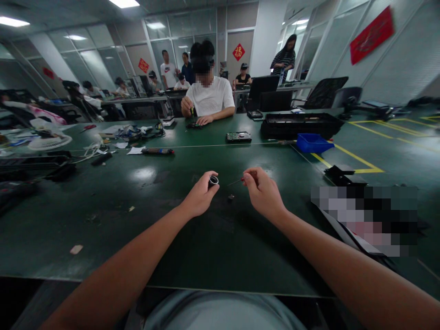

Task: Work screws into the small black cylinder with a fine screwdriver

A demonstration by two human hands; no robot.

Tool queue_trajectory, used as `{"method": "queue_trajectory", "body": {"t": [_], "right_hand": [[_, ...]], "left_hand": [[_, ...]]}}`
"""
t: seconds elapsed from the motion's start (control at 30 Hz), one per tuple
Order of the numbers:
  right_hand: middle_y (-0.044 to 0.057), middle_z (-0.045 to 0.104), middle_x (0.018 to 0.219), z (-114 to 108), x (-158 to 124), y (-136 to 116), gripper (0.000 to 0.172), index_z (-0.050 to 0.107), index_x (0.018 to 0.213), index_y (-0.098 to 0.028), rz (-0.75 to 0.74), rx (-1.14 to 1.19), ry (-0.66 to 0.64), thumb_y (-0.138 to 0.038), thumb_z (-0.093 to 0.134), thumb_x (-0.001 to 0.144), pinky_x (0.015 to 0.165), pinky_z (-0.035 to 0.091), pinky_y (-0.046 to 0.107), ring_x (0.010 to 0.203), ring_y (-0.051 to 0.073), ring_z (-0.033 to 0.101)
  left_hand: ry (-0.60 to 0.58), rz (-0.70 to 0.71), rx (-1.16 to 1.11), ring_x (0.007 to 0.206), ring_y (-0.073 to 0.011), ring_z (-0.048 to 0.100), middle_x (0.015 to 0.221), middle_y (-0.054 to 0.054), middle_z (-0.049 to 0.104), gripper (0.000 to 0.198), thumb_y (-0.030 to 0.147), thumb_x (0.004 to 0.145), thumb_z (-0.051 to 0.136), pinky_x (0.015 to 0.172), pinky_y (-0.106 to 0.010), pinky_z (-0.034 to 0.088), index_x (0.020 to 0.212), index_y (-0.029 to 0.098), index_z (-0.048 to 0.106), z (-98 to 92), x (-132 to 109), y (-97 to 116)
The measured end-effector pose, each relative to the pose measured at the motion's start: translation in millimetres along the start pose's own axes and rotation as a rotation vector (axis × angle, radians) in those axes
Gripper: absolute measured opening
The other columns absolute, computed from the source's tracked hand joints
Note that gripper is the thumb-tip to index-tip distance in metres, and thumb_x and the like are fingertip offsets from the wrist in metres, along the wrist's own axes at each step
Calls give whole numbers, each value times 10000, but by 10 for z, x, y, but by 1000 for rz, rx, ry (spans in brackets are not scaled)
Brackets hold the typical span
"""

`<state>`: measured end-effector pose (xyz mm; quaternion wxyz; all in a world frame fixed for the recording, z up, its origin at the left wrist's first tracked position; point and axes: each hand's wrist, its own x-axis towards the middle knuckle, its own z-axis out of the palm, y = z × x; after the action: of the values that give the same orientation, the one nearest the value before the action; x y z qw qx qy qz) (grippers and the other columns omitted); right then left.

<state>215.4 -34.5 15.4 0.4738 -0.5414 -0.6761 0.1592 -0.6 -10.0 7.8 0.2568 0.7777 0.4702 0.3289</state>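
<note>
Between the thumb and fingers of my left hand [200, 196] is a small round black part with a silver ring [213, 180] around its top. My right hand [263, 192] grips a screwdriver [242, 179] by its red handle, the thin shaft pointing left toward the ringed part without touching it. On the green table, below and between the hands, lies a small dark metal piece [231, 197], too small to name surely.
Across the green table [192, 256] a co-worker [209, 98] in a white shirt handles a small device. A circuit board [239, 136], an electric screwdriver [158, 151], a blue bin [313, 143] and a long black tray [302, 124] lie beyond my hands. Black parts [345, 175] sit to the right.
</note>
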Motion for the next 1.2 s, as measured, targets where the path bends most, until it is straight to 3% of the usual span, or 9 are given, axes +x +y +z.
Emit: {"method": "queue_trajectory", "body": {"t": [0.13, 0.27, 0.5, 0.77, 1.03, 1.2], "right_hand": [[67, 715, 901, 9, 9, 12, 200, 597, 1019, -217, -3, -33, 11, -359, 466, 970, 764, 483, 377, 828, 232, 681], [67, 727, 905, 8, 14, -1, 191, 604, 1008, -217, 9, -63, -6, -343, 467, 964, 797, 480, 389, 867, 243, 687], [46, 726, 842, 2, 8, -54, 180, 612, 972, -214, 46, -54, -76, -326, 472, 965, 750, 477, 353, 825, 223, 691], [41, 725, 833, 6, -1, -60, 172, 608, 965, -224, 40, -40, -69, -322, 467, 966, 737, 477, 351, 816, 223, 691], [46, 720, 828, 10, 1, -74, 180, 609, 953, -217, 42, -29, -74, -331, 471, 964, 743, 472, 353, 811, 225, 686], [44, 721, 822, -2, -2, -70, 187, 611, 967, -217, 47, -20, -73, -340, 469, 967, 730, 475, 346, 810, 222, 691]], "left_hand": [[-72, -2, 82, 915, -226, 617, 1047, -74, 649, 346, 429, 934, 570, 832, -375, 490, 1178, 184, 544, 27, -15, 60], [-156, 107, 210, 921, -224, 619, 1032, -56, 658, 262, 405, 921, 606, 818, -358, 486, 1083, 199, 606, 84, -12, 84], [-268, 222, 421, 994, -235, 630, 1103, -66, 647, 324, 368, 964, 525, 806, -343, 502, 1254, 251, 612, 193, -34, 114], [-244, 138, 558, 905, -288, 648, 1001, -100, 654, 377, 487, 950, 508, 682, -351, 492, 1205, 261, 671, 321, -14, 192], [-214, 138, 581, 835, -257, 645, 924, -92, 661, 308, 405, 965, 471, 649, -326, 463, 1051, 227, 707, 342, -10, 182], [-219, 105, 255, 851, -218, 632, 942, -43, 698, 240, 364, 941, 504, 716, -327, 454, 982, 232, 700, 231, 14, 148]]}}
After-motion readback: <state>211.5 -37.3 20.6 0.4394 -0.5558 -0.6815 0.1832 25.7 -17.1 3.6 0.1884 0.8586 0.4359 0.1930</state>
